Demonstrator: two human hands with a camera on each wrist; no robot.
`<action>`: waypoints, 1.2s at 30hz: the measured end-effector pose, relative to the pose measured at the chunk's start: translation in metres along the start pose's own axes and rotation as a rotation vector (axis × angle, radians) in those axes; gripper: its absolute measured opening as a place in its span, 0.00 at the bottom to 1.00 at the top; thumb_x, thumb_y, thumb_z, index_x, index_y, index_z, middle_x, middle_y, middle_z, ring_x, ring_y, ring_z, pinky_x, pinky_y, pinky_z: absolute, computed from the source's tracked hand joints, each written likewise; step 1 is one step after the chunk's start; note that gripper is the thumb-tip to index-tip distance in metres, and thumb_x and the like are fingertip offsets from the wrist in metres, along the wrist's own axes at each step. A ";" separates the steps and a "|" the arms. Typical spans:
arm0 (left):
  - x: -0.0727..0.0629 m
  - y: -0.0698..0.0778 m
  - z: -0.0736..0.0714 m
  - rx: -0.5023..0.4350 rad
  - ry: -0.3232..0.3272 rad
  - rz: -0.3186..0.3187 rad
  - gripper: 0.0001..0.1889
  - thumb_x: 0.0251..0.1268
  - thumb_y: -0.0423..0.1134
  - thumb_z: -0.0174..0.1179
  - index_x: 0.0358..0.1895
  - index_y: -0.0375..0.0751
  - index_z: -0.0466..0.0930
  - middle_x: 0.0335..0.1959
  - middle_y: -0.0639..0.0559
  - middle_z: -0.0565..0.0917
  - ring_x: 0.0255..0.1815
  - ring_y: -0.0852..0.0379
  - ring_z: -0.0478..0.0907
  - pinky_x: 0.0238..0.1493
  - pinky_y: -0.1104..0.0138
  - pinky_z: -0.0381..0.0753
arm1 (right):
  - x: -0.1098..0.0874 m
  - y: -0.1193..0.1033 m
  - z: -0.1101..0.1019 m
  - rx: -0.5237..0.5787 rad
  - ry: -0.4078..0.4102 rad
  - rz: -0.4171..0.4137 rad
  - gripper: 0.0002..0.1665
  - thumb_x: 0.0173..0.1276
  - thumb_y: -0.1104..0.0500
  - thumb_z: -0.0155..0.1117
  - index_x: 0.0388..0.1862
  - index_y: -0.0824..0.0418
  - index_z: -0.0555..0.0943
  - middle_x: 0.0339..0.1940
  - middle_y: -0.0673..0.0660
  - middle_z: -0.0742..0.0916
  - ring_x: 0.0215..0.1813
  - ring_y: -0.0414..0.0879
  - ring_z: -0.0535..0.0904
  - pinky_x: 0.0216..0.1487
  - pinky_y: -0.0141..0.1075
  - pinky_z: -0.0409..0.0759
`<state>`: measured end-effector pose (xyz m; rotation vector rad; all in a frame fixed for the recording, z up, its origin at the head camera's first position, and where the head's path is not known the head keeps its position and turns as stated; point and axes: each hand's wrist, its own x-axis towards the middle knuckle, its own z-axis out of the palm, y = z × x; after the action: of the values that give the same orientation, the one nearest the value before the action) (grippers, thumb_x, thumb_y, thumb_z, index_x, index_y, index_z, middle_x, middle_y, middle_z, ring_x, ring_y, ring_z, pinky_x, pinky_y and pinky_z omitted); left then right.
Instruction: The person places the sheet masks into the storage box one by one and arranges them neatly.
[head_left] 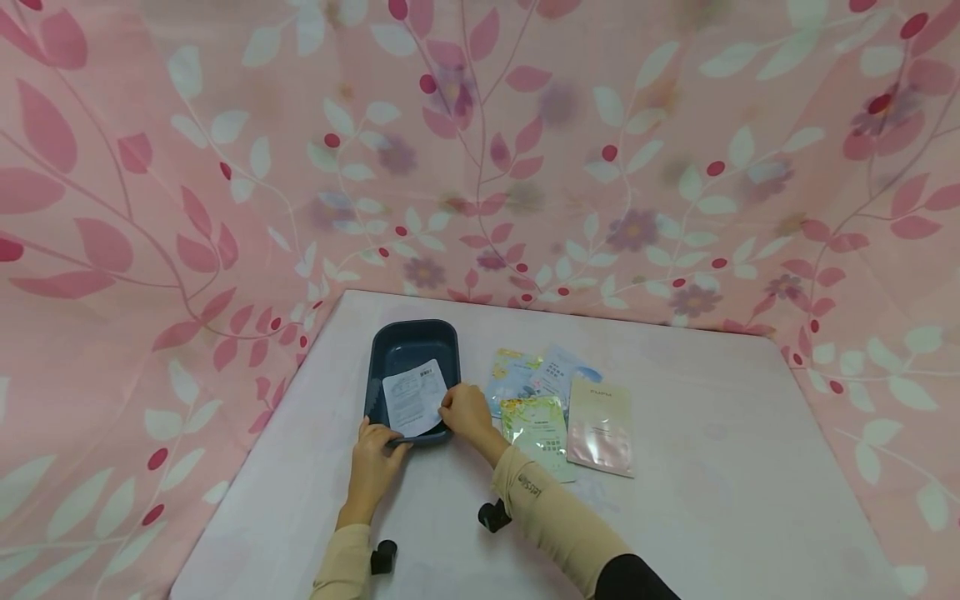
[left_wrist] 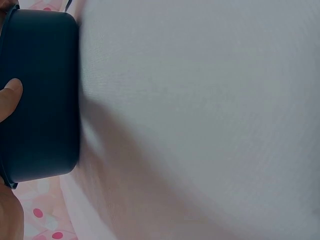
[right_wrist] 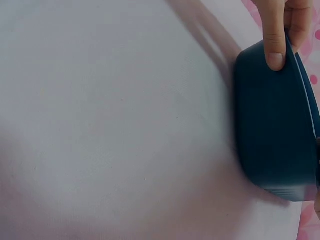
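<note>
A dark blue rectangular basin (head_left: 414,333) stands on the white table. Inside it lies a white face mask packet (head_left: 412,398), tilted, its printed side with a barcode up. My left hand (head_left: 371,467) grips the basin's near left corner, with the thumb (left_wrist: 11,97) on the outer wall and the fingers at the rim. The curled fingertips of my right hand (head_left: 467,414) pinch the packet's right edge, just over the basin's right rim. In the right wrist view the left hand (right_wrist: 280,35) shows on the rim, while the right hand is mostly out of frame.
Right of the basin lie several face mask packets: a blue and yellow one (head_left: 510,372), a pale blue one (head_left: 557,367), a green one (head_left: 536,425) and a beige-pink one (head_left: 600,429). A pink floral cloth (head_left: 480,167) hangs behind and beside the table (head_left: 712,467).
</note>
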<state>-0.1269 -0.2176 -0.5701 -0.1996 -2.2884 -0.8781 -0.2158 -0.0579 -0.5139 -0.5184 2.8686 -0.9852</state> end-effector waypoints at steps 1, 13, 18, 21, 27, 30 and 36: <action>0.000 0.000 0.000 -0.001 0.001 0.000 0.13 0.31 0.20 0.75 0.23 0.30 0.80 0.21 0.45 0.80 0.31 0.46 0.75 0.62 0.40 0.65 | 0.000 0.000 0.000 -0.038 -0.014 -0.008 0.04 0.55 0.63 0.68 0.23 0.61 0.86 0.23 0.52 0.86 0.23 0.41 0.77 0.19 0.27 0.75; 0.000 0.001 0.001 0.025 -0.016 -0.024 0.12 0.31 0.21 0.75 0.23 0.29 0.80 0.21 0.45 0.81 0.32 0.46 0.76 0.62 0.41 0.65 | -0.003 -0.002 0.002 -0.155 -0.097 -0.006 0.06 0.61 0.61 0.66 0.27 0.62 0.85 0.22 0.52 0.85 0.22 0.40 0.73 0.19 0.28 0.72; -0.001 0.001 0.002 0.023 -0.016 -0.040 0.12 0.32 0.21 0.74 0.24 0.29 0.81 0.22 0.44 0.81 0.32 0.46 0.77 0.63 0.41 0.65 | -0.007 0.002 0.003 -0.095 -0.050 -0.046 0.05 0.61 0.62 0.66 0.28 0.62 0.85 0.23 0.51 0.85 0.23 0.38 0.73 0.21 0.25 0.72; -0.002 0.000 0.003 0.022 -0.012 -0.041 0.13 0.31 0.21 0.74 0.24 0.29 0.81 0.22 0.44 0.81 0.32 0.46 0.76 0.63 0.42 0.65 | -0.010 0.004 0.003 -0.027 -0.011 -0.085 0.04 0.60 0.63 0.66 0.28 0.63 0.85 0.23 0.52 0.85 0.23 0.38 0.74 0.22 0.25 0.73; -0.001 0.002 0.001 0.025 -0.008 -0.038 0.13 0.30 0.21 0.75 0.24 0.29 0.81 0.22 0.44 0.81 0.33 0.47 0.76 0.63 0.42 0.64 | -0.016 0.012 0.003 0.121 0.019 -0.161 0.03 0.59 0.64 0.66 0.29 0.64 0.84 0.23 0.53 0.85 0.24 0.37 0.75 0.24 0.23 0.74; -0.001 0.002 0.001 0.027 -0.004 -0.037 0.13 0.29 0.20 0.75 0.24 0.29 0.81 0.22 0.44 0.81 0.33 0.47 0.77 0.63 0.41 0.64 | -0.021 0.016 0.002 0.192 0.029 -0.189 0.03 0.59 0.65 0.66 0.30 0.65 0.84 0.24 0.53 0.85 0.24 0.37 0.75 0.25 0.22 0.74; 0.000 0.003 0.001 0.018 0.007 -0.013 0.14 0.28 0.20 0.75 0.23 0.29 0.81 0.22 0.44 0.81 0.32 0.47 0.76 0.61 0.40 0.66 | -0.035 0.024 -0.004 0.306 0.103 -0.209 0.02 0.58 0.66 0.65 0.29 0.65 0.84 0.25 0.55 0.86 0.24 0.37 0.74 0.25 0.23 0.75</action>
<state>-0.1260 -0.2151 -0.5690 -0.1740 -2.2927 -0.8631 -0.1906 -0.0260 -0.5267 -0.7678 2.7115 -1.4914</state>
